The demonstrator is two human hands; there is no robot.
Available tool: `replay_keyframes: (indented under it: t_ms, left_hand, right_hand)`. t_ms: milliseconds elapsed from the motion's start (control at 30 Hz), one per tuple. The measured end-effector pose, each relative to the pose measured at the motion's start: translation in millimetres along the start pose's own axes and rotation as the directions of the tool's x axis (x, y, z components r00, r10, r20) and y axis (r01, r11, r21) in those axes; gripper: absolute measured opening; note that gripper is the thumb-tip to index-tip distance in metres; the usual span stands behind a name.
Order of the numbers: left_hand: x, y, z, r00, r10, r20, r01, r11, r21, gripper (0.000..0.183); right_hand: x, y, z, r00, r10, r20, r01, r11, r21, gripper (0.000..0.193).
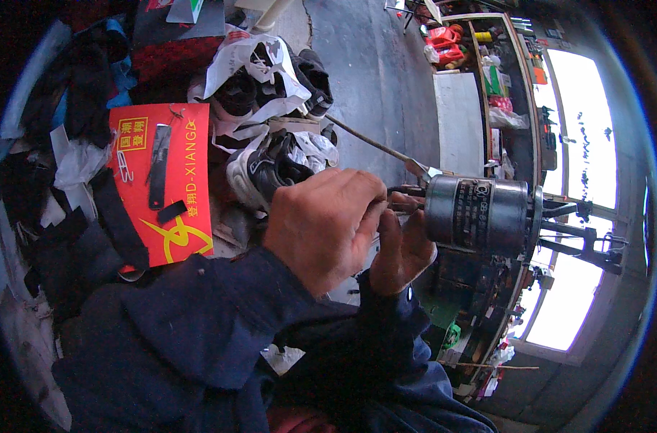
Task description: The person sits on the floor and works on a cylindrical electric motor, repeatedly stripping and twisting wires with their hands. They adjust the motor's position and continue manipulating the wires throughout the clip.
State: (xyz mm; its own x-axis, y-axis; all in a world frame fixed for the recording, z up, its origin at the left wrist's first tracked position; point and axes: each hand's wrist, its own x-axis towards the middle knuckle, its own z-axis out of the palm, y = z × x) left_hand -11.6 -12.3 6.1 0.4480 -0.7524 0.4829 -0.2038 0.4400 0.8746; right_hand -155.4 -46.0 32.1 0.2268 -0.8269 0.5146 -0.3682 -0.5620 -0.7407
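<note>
With the left hand [328, 227] closed in a pinch, its contents hidden, and the right hand [400, 252] just beside it, its hold impossible to tell, steady both wrists and work squarely to the cylinder [478, 213] immediately right, well clear of the shoes [278, 167] farther left.

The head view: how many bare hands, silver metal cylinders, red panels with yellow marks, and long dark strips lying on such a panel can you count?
Bare hands (left hand, right hand): 2
Silver metal cylinder: 1
Red panel with yellow marks: 1
Long dark strip on it: 1
Total: 5
</note>
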Motion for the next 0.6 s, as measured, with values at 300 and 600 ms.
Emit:
replay_keyframes:
  t_ms: [300, 600]
  left_hand:
    - [-1, 2, -1, 0.994, -0.112, 0.008, 0.113, 0.992, -0.064, 0.011]
    - [-5, 4, -11, 0.987, 0.121, 0.110, -0.126, 0.991, 0.046, 0.020]
  right_hand:
    - [-1, 9, -1, 0.999, -0.001, -0.048, -0.004, 0.994, -0.113, 0.021]
    - [-10, -1, -22, 0.989, 0.086, 0.118, -0.084, 0.996, -0.021, 0.028]
